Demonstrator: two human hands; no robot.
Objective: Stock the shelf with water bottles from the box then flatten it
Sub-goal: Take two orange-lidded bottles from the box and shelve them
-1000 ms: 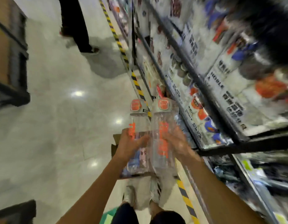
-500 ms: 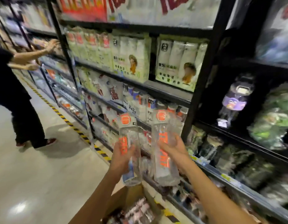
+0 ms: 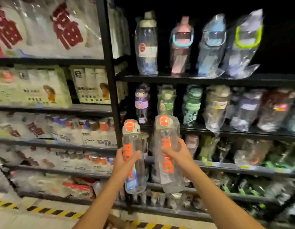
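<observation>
Just before shelf edge, left hand, right hand grip 2 bottles.

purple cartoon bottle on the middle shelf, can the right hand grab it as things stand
Probably not yet. The right hand grips a clear orange-lidded bottle, leaving no free fingers. The shelf is open-fronted and nothing stands before the purple bottle, so once that hand is emptied the way looks free.

Left grip hides pt of bottle lettering.

Two orange-lidded bottles (clear-bodied), four top-shelf bottles.
</observation>
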